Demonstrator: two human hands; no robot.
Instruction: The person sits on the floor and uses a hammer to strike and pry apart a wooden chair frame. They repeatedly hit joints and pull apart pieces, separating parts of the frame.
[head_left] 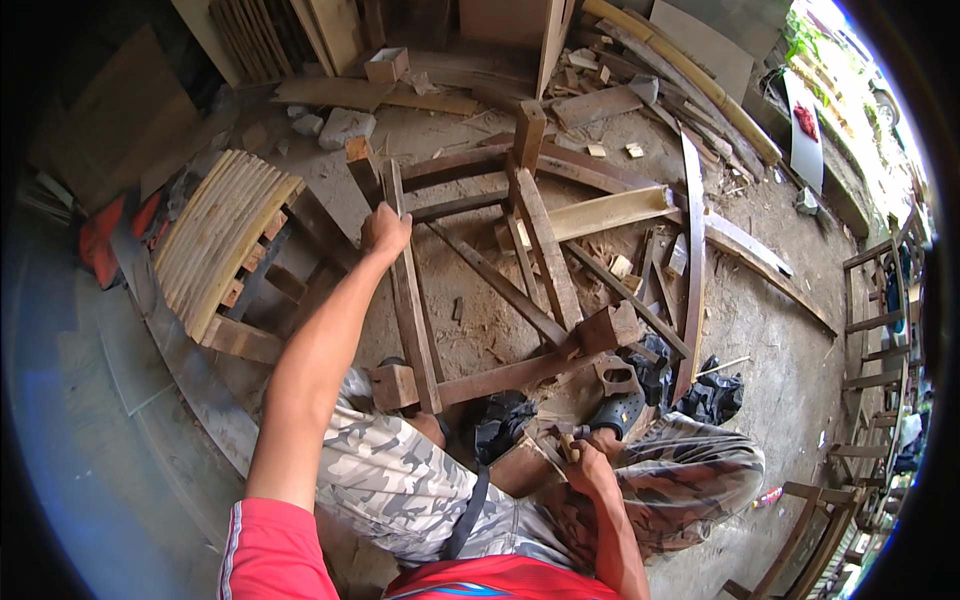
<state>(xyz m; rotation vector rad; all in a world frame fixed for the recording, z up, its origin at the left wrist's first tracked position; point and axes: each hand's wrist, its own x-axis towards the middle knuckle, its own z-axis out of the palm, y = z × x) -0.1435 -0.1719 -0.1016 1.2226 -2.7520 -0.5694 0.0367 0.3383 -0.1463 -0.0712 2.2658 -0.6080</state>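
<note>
A dark wooden frame (545, 245) of thick legs and crossed rails stands on the floor before my legs. My left hand (385, 232) is closed round the top of its left upright rail (407, 290). Low between my legs, my right hand (592, 470) grips a tool with a wooden handle (569, 447). Its working end is too small and dark to make out. That hand is below the frame's near rail (515, 376) and apart from it. A brown wooden piece (522, 468) lies beside the tool, close to my lap.
A slatted wooden stool or small table (225, 240) stands at the left. Planks (690, 75) and offcuts are heaped at the back right. A long curved board (692, 260) lies right of the frame. Wooden racks (870, 350) line the right side. Concrete chunks (346, 128) lie behind.
</note>
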